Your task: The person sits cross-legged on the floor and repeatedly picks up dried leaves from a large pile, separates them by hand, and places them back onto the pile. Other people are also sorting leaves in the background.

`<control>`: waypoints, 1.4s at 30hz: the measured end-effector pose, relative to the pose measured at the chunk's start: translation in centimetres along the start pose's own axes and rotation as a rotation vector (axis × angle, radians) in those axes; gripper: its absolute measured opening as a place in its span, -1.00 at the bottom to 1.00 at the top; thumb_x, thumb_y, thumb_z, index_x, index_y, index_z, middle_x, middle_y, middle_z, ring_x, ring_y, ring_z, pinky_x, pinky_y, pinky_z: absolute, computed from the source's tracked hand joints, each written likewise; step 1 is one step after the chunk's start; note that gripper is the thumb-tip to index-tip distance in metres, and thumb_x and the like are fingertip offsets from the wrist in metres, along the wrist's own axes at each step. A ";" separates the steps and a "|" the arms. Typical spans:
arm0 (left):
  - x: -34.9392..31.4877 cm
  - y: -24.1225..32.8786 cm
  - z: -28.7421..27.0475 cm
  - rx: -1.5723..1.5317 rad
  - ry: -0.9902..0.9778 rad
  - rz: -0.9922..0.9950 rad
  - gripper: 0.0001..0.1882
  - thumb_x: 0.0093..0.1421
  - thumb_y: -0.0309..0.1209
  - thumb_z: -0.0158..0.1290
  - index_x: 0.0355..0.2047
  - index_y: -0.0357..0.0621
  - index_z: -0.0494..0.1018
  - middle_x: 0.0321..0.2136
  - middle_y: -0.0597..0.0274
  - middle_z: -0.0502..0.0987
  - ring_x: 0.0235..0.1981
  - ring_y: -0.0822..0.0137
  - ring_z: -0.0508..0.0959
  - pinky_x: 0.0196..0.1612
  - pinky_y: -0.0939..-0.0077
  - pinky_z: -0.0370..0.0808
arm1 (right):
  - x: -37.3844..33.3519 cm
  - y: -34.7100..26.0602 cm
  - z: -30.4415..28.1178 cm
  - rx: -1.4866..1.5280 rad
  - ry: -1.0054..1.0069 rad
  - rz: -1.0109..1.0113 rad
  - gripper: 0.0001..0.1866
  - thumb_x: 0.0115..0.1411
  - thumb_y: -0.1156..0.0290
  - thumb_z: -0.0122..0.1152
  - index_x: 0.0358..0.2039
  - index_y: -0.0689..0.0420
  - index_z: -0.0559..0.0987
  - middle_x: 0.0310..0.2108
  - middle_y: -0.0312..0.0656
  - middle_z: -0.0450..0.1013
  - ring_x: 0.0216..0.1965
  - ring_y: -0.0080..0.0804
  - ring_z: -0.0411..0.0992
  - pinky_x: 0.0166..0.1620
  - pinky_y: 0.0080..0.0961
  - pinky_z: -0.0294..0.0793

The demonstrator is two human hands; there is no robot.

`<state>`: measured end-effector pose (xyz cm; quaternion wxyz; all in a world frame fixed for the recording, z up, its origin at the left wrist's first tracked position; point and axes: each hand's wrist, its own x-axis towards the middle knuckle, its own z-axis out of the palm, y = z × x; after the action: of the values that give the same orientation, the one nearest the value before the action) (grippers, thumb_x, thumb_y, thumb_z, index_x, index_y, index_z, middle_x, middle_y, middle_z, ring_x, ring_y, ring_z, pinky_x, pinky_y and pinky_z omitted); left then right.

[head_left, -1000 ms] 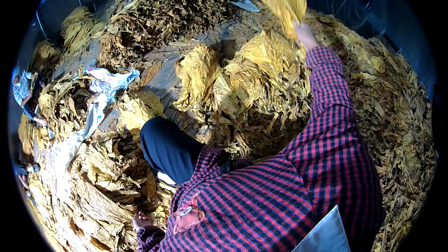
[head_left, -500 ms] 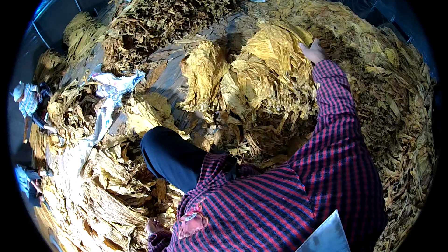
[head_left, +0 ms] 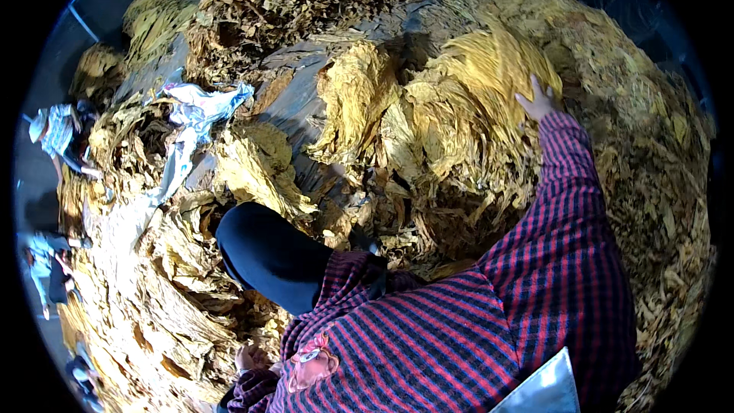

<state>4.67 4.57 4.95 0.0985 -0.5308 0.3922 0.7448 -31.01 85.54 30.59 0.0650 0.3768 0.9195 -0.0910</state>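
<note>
Far left, a co-worker in a pale hat and checked top [head_left: 57, 124] bends toward the leaves, arm reaching down; below, a second co-worker in blue [head_left: 46, 256] and a third figure [head_left: 82, 378] appear small near the rim. Next to them spreads a broad heap of pale leaves [head_left: 145, 291], brightly lit, with a crumpled white sheet [head_left: 200, 105] trailing down over its upper part. At the lower edge, the left hand [head_left: 252, 358] lies low beside this heap, near the front of the checked shirt [head_left: 413, 329]; its fingers look partly curled, but whether its grip holds anything cannot be told. Right of centre-left, a bent knee in dark trousers [head_left: 271, 256] rises before the shirt. Above it, a grey ground sheet [head_left: 294, 103] shows between the leaves, and a mound of small brown leaves [head_left: 306, 0] stands at the top. Right of the ground sheet lie the large yellow leaves [head_left: 489, 69], fanned in overlapping bunches. At their right edge is the right hand [head_left: 541, 99], arm outstretched, fingers spread over the leaves, the grip wide and enclosing nothing. Far right, a bank of duller leaves [head_left: 650, 183] curves beneath a dark wall [head_left: 650, 23].
</note>
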 end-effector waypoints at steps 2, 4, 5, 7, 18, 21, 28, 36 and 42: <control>-0.1 -2.0 -1.3 -0.079 -0.070 -0.056 -0.74 0.16 -0.32 -0.24 -0.65 -0.05 0.24 -0.69 0.27 0.29 -0.74 0.34 0.30 -0.74 0.49 0.25 | 0.5 0.1 1.0 0.083 -0.011 0.059 -0.27 0.15 -0.15 -0.23 0.22 -0.43 -0.32 0.27 -0.07 -0.50 0.25 0.12 -0.37 0.20 0.09 -0.22; 0.4 -3.8 -1.7 0.223 0.057 0.186 -0.76 0.12 -0.37 -0.24 -0.70 0.01 0.16 -0.74 0.31 0.18 -0.80 0.40 0.16 -0.79 0.53 0.08 | -0.2 -0.6 2.2 -0.156 0.060 0.070 -0.29 0.15 -0.16 -0.26 0.21 -0.45 -0.33 0.27 -0.07 -0.49 0.24 0.19 -0.34 0.17 0.12 -0.15; 0.4 -4.4 -1.8 0.222 -0.122 0.213 -0.77 0.11 -0.38 -0.25 -0.69 0.03 0.17 -0.72 0.30 0.21 -0.79 0.39 0.19 -0.79 0.53 0.08 | -0.8 -1.1 2.7 -0.263 0.101 0.083 -0.29 0.15 -0.17 -0.27 0.21 -0.46 -0.33 0.27 -0.07 -0.48 0.24 0.22 -0.32 0.16 0.14 -0.11; 0.3 -5.1 -1.4 0.045 0.167 0.080 -0.84 0.12 -0.37 -0.25 -0.61 0.03 0.20 -0.61 0.22 0.36 -0.73 0.32 0.33 -0.75 0.53 0.18 | -2.2 -2.0 3.2 -0.345 0.096 0.082 -0.32 0.17 -0.15 -0.31 0.21 -0.47 -0.33 0.27 -0.05 -0.48 0.22 0.31 -0.34 0.13 0.21 -0.11; 1.2 -2.4 -2.0 0.149 0.188 0.043 -0.81 0.16 -0.23 -0.15 -0.26 0.02 0.30 -0.44 0.22 0.44 -0.56 0.28 0.42 -0.60 0.39 0.33 | -4.8 -3.0 -0.4 -0.266 -0.028 0.043 -0.30 0.17 -0.09 -0.22 0.23 -0.37 -0.27 0.27 -0.07 -0.51 0.25 0.18 -0.40 0.21 0.07 -0.23; 2.5 -1.9 -1.9 0.023 0.149 0.067 -0.80 0.14 -0.23 -0.10 -0.28 0.00 0.31 -0.46 0.24 0.43 -0.58 0.32 0.40 -0.62 0.40 0.30 | -4.9 -1.6 -0.6 -0.149 -0.035 -0.001 -0.25 0.16 -0.08 -0.16 0.25 -0.24 -0.25 0.27 -0.08 -0.51 0.27 0.04 -0.40 0.23 0.00 -0.29; 4.0 -3.6 0.7 0.056 0.057 0.234 -0.75 0.13 -0.32 -0.03 -0.18 -0.08 0.35 -0.43 0.23 0.46 -0.48 0.35 0.42 -0.51 0.50 0.36 | -7.3 -1.2 -0.1 -0.196 0.035 -0.359 -0.30 0.11 -0.01 -0.07 0.19 0.03 0.04 0.19 0.06 -0.04 0.20 -0.09 -0.05 0.19 -0.23 0.00; 7.7 -3.5 3.1 0.060 0.218 0.258 -0.78 0.15 -0.38 -0.12 -0.20 -0.12 0.38 -0.56 0.22 0.48 -0.69 0.41 0.43 -0.67 0.57 0.36 | -8.0 -16.5 2.7 -0.288 0.000 -0.644 -0.51 0.15 0.25 -0.04 0.08 0.16 0.24 0.09 0.05 0.14 0.05 -0.11 0.20 0.08 -0.33 0.18; 11.8 -4.5 -0.2 -0.200 0.445 0.356 -0.77 0.11 -0.48 -0.14 -0.20 -0.21 0.36 -0.57 0.17 0.46 -0.73 0.40 0.39 -0.71 0.55 0.31 | -29.3 -37.4 13.6 0.045 -0.004 -1.553 -0.59 0.11 0.38 0.01 -0.03 0.26 0.34 0.03 0.03 0.21 0.10 -0.11 0.14 0.14 -0.32 0.07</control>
<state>2.41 4.26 -7.46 -0.1747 -0.6108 0.4160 0.6507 -35.88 36.47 27.26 -0.0237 -0.3743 0.9179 -0.1299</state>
